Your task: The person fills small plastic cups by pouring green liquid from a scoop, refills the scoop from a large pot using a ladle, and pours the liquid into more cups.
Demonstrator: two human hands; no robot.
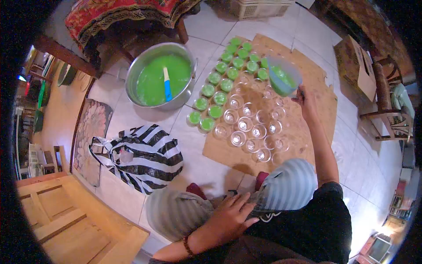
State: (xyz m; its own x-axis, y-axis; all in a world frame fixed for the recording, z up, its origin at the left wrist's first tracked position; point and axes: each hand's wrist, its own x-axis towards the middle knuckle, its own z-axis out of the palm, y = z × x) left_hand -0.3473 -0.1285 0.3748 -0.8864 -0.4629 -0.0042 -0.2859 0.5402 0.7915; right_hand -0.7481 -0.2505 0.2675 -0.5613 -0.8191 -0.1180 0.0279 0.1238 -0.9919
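Observation:
My right hand point(303, 100) is closed round the handle of a clear pitcher point(283, 77) with green liquid in it, held tilted over the far cups. Rows of green-filled cups point(215, 111) stand to the left of several empty clear cups point(245, 123) on a flat cardboard sheet point(303, 145). My left hand point(231, 216) rests near my lap, fingers spread, with nothing in it. A large metal pot point(190, 93) of green liquid, with a blue and white handle point(167, 86) sticking out of it, stands on the floor at the left.
A black and white striped plastic bag point(149, 158) lies on the tiles point(193, 152) below the pot. A cardboard box point(355, 68) and a wooden chair point(387, 116) are at the right. A pale crate point(261, 9) sits at the far edge, a wooden door point(79, 220) lower left.

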